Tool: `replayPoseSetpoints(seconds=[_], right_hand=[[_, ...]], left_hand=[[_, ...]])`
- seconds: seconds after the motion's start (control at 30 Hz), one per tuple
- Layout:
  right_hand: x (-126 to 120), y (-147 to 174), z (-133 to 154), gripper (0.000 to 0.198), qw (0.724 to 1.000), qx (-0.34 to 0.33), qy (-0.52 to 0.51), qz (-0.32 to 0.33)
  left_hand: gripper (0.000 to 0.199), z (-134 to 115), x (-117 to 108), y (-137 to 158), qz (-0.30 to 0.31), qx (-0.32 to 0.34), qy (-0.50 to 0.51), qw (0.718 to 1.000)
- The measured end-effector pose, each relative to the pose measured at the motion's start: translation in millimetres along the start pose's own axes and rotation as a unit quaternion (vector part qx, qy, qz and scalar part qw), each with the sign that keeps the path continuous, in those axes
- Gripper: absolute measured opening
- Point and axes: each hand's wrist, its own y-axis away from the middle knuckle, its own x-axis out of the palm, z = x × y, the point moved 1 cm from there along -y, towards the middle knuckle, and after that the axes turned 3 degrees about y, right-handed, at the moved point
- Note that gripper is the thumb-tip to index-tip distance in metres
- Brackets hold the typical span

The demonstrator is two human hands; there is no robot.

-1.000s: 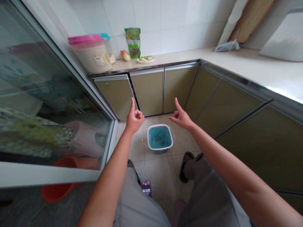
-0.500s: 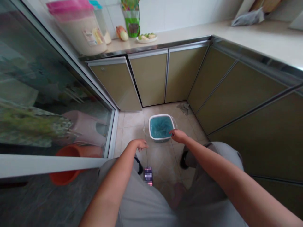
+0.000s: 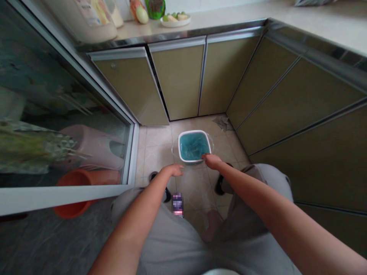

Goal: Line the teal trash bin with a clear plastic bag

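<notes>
A small bucket (image 3: 194, 147) with a white rim and teal inside stands on the tiled floor between my feet and the cabinets. Faint wavy marks show inside it; whether they are water or thin plastic I cannot tell. My right hand (image 3: 211, 160) is closed at the bucket's near right corner, fingers bent over the rim. Short of the near left corner hovers my left hand (image 3: 174, 170), fingers stretched out and holding nothing. A thin, clear handle loop stands out at each side of the bucket.
Cabinets (image 3: 177, 80) form a corner ahead and to the right. A crumpled grey cloth (image 3: 223, 123) lies in that corner. At left is a glass sliding door (image 3: 94, 88), with an orange bucket (image 3: 71, 193) beyond. A plate of food (image 3: 175, 21) sits on the counter. A blurred-out package (image 3: 177, 205) lies below.
The view has tipped down and nearer the floor. My left hand has come closer to the bucket. Along the rim, my right hand has shifted slightly left. The bucket stays in place.
</notes>
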Motion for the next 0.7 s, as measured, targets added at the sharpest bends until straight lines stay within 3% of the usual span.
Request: replayPoseSetpoints(seconds=[0.17, 0.33, 0.5, 0.7], right_hand=[[0, -3, -2, 0.050, 1.000, 0.000, 0.000, 0.019], [-23, 2, -1, 0.052, 0.999, -0.009, 0.009, 0.034], [-64, 7, -2, 0.047, 0.999, -0.041, -0.004, 0.018], [-136, 5, -3, 0.040, 0.996, -0.084, -0.022, -0.035]], left_hand=[[0.081, -11, 11, -6, 0.038, 0.002, -0.013, 0.999], [0.096, -12, 2, -3, 0.051, 0.011, -0.030, 0.998], [0.103, -12, -7, 3, 0.039, 0.021, -0.029, 0.999], [0.108, -11, 0, 5, -0.004, 0.011, -0.041, 0.999]])
